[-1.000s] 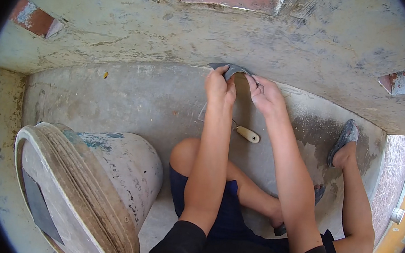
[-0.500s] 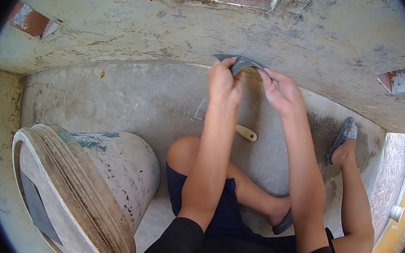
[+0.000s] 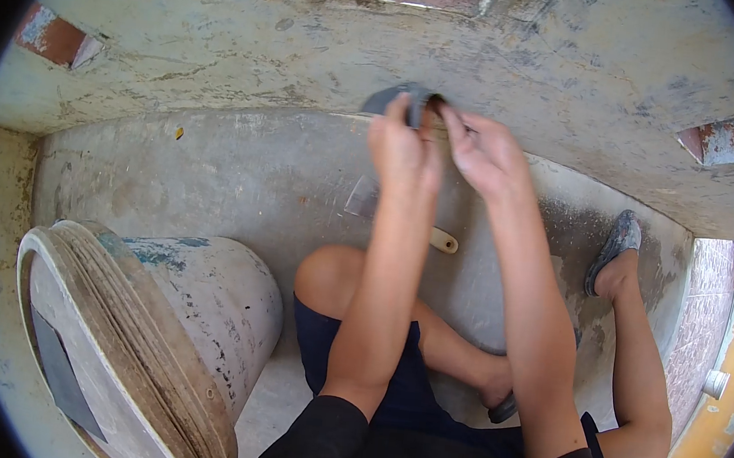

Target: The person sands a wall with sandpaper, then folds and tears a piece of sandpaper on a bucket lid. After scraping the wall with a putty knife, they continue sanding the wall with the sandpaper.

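Note:
A dark grey flexible sheet (image 3: 385, 102), probably sandpaper, is curled between my two hands close to the wall. My left hand (image 3: 404, 144) pinches it from the left, with the fingers pressed round its lower side. From the right, my right hand (image 3: 483, 150) grips the other end, its fingertips close to the left ones. Motion blurs the sheet and fingertips. Beneath my left forearm lies a scraper with a clear or pale blade (image 3: 362, 198) and a cream handle (image 3: 444, 241); its middle is hidden.
A paint-stained bucket (image 3: 232, 304) lies tilted at the lower left, with a dark grey piece (image 3: 65, 377) on its lid. The concrete wall (image 3: 225, 48) has reddish recesses. My bent legs and a sandalled foot (image 3: 616, 253) rest on the concrete floor (image 3: 241, 164).
Both hands have moved slightly left and closer together. The sheet, arched wide between them before, is now curled tighter.

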The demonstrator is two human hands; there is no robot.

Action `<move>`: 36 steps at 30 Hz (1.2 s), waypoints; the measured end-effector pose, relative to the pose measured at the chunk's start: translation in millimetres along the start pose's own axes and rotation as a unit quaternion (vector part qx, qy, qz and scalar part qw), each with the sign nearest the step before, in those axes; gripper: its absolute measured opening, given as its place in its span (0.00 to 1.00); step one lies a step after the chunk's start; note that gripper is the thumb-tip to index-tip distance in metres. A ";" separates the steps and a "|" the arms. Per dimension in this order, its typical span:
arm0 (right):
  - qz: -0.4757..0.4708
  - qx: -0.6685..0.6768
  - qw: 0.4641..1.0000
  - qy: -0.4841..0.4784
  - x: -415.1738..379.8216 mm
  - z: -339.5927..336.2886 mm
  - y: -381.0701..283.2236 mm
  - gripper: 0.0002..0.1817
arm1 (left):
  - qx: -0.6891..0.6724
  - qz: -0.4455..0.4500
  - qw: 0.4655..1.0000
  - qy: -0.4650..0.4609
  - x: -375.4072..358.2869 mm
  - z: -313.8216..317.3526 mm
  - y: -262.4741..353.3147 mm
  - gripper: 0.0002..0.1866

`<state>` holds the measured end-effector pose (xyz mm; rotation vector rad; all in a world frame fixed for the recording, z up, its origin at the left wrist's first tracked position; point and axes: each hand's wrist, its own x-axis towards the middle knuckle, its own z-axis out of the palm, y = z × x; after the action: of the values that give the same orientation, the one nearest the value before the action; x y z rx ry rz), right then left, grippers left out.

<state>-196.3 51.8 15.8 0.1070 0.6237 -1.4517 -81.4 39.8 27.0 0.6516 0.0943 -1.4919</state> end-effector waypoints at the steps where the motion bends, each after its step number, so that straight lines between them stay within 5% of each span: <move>1: 0.003 -0.001 1.000 0.000 -9.9 -6.3 -9.6 0.12 | -0.009 -0.004 1.000 -0.030 -5.7 -1.6 -12.6 0.06; 13: 0.017 -0.041 0.999 -0.013 14.1 29.5 39.9 0.10 | -0.038 0.041 0.997 -0.053 32.8 -26.8 41.2 0.03; 18: 0.023 -0.086 0.992 -0.084 -34.3 -66.2 -55.4 0.13 | 0.057 -0.134 0.989 -0.019 -17.0 -13.2 -20.2 0.05; 19: -0.004 -0.130 0.991 -0.033 -56.9 -64.1 -63.9 0.14 | 0.053 -0.136 0.989 -0.022 -20.2 -11.9 -21.1 0.05; 21: -0.033 -0.174 0.984 0.017 -93.4 -65.2 -73.8 0.15 | 0.173 -0.298 0.928 -0.142 -22.2 -13.1 -14.7 0.07; 25: -0.008 -0.257 0.966 -0.028 -118.4 -60.1 -64.3 0.18 | 0.422 -0.265 0.821 -0.279 -13.2 -19.0 25.9 0.10; 28: 0.001 -0.311 0.950 0.007 -116.3 -42.7 -32.3 0.17 | 0.525 -0.180 0.784 -0.278 -18.5 -18.1 47.2 0.12; 30: -0.039 -0.374 0.927 -0.010 -108.3 -40.2 -9.7 0.18 | 0.522 -0.157 0.794 -0.270 -15.4 -28.9 44.4 0.17; 32: -0.080 -0.411 0.908 -0.009 -96.5 -48.0 7.8 0.17 | 0.754 0.096 0.634 -0.141 -19.0 -34.7 42.2 0.22; 33: -0.129 -0.519 0.845 0.016 -92.2 -50.4 15.4 0.16 | 0.804 0.151 0.557 -0.144 -17.0 -42.4 42.2 0.27; 34: -0.177 -0.617 0.765 0.041 -89.9 -51.1 22.8 0.15 | 0.804 0.155 0.556 -0.143 -16.1 -40.9 44.9 0.27; 35: -0.246 -0.725 0.640 0.062 -90.1 -48.5 30.9 0.23 | 0.702 -0.037 0.683 -0.201 -15.0 -37.4 47.0 0.28; 36: -0.248 -0.725 0.640 0.060 -86.4 -44.8 38.5 0.23 | 0.553 -0.226 0.763 -0.246 -15.6 -35.4 48.7 0.30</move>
<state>-174.1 153.7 6.2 -1.3455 1.8690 -1.0208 -25.8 67.0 21.3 1.1826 -1.2124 -2.0950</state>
